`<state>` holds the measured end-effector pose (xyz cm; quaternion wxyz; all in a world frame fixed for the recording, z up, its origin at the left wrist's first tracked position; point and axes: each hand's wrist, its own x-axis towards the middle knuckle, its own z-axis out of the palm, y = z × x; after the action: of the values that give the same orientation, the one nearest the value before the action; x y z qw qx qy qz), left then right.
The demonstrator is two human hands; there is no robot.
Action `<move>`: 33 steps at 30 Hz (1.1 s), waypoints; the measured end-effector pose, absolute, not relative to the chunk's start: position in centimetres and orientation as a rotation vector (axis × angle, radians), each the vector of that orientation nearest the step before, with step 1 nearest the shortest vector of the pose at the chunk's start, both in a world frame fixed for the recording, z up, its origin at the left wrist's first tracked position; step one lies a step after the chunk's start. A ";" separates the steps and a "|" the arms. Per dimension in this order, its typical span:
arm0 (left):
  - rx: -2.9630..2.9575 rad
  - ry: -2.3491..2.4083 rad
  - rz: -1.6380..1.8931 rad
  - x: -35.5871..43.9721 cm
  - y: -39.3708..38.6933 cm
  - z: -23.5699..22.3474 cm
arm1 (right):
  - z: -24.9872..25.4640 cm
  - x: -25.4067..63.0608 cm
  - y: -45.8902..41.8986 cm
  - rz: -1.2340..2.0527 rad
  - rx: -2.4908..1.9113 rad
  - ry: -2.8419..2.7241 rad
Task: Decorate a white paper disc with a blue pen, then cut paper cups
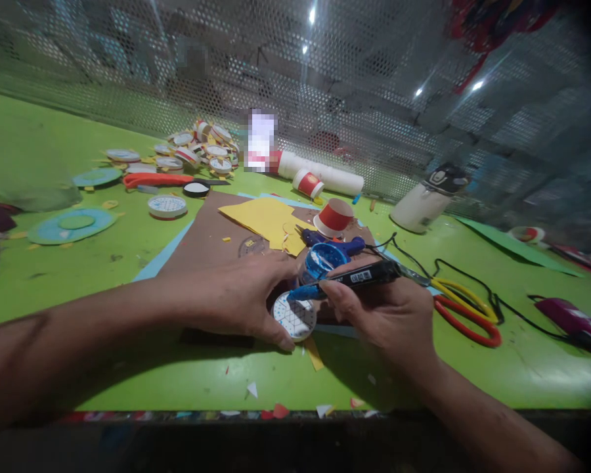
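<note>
My left hand is closed round the edge of a small white disc with thin black lines and blue dots on its face. In my right hand is a black marker pen, held in a writing grip. Its blue-stained tip meets the upper part of the disc. Just behind the disc stands a small open jar of blue paint. A blue glue gun lies behind the jar, near an upturned red and white paper cup.
Yellow paper lies on a brown sheet. Scissors with red and yellow handles and a black cord are at right. Finished-looking discs are piled at back left. A white bottle stands before the mesh screen.
</note>
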<state>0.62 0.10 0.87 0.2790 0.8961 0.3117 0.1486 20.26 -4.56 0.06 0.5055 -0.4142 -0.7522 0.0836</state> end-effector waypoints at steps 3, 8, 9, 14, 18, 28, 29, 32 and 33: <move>2.405 0.838 0.403 0.6 0.1 0.8 | 0.1 20.2 -4.5 0.209 -1.004 -1.818; 2.406 0.836 0.410 0.6 0.2 0.6 | 0.2 20.1 -4.4 0.203 -1.036 -1.841; 2.402 0.830 0.412 0.6 0.2 0.6 | 0.2 20.1 -4.4 0.203 -1.027 -1.840; 2.389 0.838 0.403 0.6 0.1 0.6 | 0.1 20.3 -4.5 0.224 -1.018 -1.850; 2.408 0.829 0.409 0.5 0.2 0.6 | 0.1 20.3 -4.5 0.222 -0.995 -1.844; 2.402 0.854 0.397 0.5 0.1 0.7 | 0.1 20.1 -4.5 0.197 -0.984 -1.873; 2.399 0.850 0.401 0.5 0.1 0.6 | 0.1 20.1 -4.5 0.191 -0.983 -1.875; 2.400 0.859 0.390 0.6 0.2 0.6 | 0.1 20.1 -4.6 0.208 -0.997 -1.873; 2.403 0.872 0.383 0.6 0.2 0.7 | 0.1 20.1 -4.6 0.230 -1.004 -1.868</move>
<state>0.56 0.16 0.67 0.2748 0.8938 0.3245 0.1423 20.09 -4.60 0.10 0.4832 -0.4119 -0.7668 0.0945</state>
